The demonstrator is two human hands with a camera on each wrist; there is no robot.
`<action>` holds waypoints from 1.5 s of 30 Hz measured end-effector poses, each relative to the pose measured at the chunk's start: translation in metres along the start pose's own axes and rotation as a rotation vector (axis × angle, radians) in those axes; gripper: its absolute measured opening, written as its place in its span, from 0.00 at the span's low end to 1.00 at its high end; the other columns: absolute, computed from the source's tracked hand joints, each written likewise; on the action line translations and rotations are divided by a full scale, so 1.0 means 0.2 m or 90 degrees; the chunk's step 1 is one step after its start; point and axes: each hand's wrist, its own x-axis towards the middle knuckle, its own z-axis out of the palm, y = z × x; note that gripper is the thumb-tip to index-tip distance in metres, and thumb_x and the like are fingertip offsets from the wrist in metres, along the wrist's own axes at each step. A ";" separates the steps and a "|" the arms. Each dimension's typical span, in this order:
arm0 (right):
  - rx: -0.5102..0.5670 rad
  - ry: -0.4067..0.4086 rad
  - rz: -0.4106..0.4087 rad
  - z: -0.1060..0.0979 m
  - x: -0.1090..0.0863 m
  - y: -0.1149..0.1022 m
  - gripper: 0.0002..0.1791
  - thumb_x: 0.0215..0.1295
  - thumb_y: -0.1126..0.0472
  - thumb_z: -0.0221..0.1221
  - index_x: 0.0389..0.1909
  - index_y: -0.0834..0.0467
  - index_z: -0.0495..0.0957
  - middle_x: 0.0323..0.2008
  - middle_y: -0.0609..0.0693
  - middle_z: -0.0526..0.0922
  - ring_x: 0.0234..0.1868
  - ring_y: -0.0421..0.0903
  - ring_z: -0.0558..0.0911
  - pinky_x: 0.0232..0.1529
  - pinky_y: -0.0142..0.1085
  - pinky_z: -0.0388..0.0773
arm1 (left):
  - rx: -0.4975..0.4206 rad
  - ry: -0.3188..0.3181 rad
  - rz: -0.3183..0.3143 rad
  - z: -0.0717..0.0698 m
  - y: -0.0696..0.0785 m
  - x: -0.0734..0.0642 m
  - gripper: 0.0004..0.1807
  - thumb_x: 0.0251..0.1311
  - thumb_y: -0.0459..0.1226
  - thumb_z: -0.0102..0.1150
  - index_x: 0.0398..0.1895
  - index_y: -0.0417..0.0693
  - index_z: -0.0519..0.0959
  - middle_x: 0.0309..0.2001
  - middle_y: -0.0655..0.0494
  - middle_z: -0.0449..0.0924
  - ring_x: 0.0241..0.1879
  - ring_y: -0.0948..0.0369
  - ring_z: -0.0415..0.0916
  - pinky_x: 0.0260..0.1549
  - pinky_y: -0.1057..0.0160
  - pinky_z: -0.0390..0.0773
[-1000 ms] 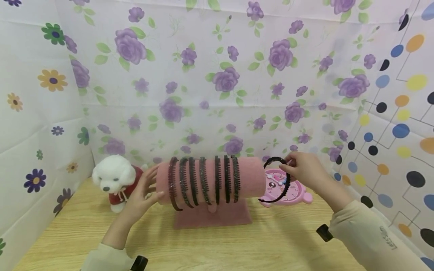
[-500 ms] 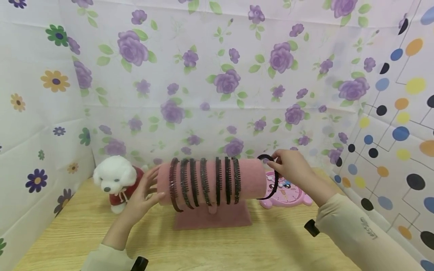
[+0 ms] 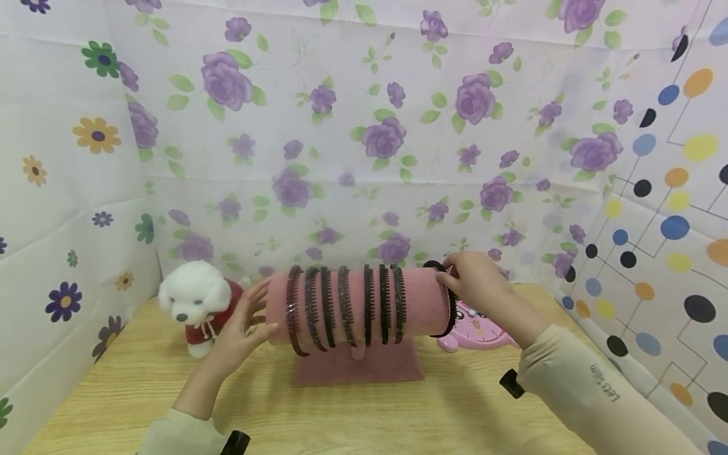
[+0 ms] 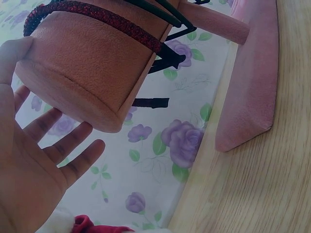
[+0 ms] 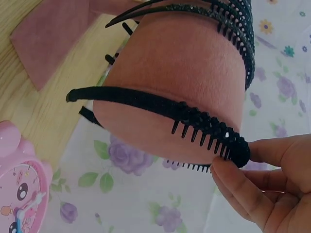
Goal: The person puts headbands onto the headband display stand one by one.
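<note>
A pink plush cylinder (image 3: 421,300) on a stand with a flat pink base (image 3: 392,363) bears several dark toothed headbands (image 3: 345,306). The leftmost headband (image 4: 104,17) looks dark red and glittery. At the cylinder's right end, my right hand (image 3: 478,281) pinches a black beaded headband (image 5: 199,119) by its top between thumb and fingers. That headband's arms straddle the edge of the end face. My left hand (image 3: 241,328) is at the left end, fingers spread and only slightly bent, with the thumb (image 4: 14,53) against the plush.
A white toy dog (image 3: 196,297) in a red top sits behind my left hand. A pink cartoon clock (image 3: 478,332) lies at the right, partly hidden by my right hand and the cylinder. Printed cloths (image 3: 341,158) hang around the wooden table (image 3: 364,417).
My right hand has moved left with the black beaded headband, from beside the cylinder to over its right end. The left hand has stayed at the left end.
</note>
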 end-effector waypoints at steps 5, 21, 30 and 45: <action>-0.031 0.003 0.007 0.01 0.00 -0.03 0.11 0.67 0.58 0.57 0.31 0.61 0.80 0.20 0.49 0.78 0.21 0.42 0.74 0.24 0.33 0.69 | 0.001 0.001 -0.001 0.00 0.00 0.00 0.42 0.62 0.29 0.54 0.76 0.57 0.47 0.73 0.43 0.55 0.58 0.74 0.63 0.50 0.60 0.74; -0.152 -0.023 0.036 -0.03 0.02 -0.20 0.13 0.67 0.61 0.54 0.25 0.64 0.78 0.26 0.56 0.79 0.30 0.52 0.78 0.32 0.42 0.75 | 0.007 0.003 0.000 0.00 0.00 0.00 0.42 0.62 0.29 0.54 0.76 0.56 0.47 0.73 0.40 0.55 0.57 0.73 0.64 0.49 0.58 0.75; -0.160 -0.045 0.036 -0.05 0.03 -0.26 0.13 0.67 0.60 0.56 0.25 0.63 0.77 0.26 0.56 0.80 0.30 0.51 0.78 0.30 0.40 0.75 | -0.002 -0.004 -0.005 -0.01 -0.01 0.00 0.42 0.63 0.30 0.54 0.76 0.57 0.47 0.73 0.41 0.53 0.58 0.74 0.63 0.50 0.54 0.74; -0.024 -0.130 -0.056 -0.11 0.00 -0.13 0.30 0.57 0.55 0.66 0.55 0.70 0.75 0.45 0.65 0.83 0.34 0.49 0.85 0.50 0.47 0.79 | 0.007 0.014 0.009 0.00 0.00 0.00 0.41 0.62 0.29 0.55 0.75 0.54 0.48 0.72 0.39 0.56 0.58 0.69 0.65 0.50 0.55 0.75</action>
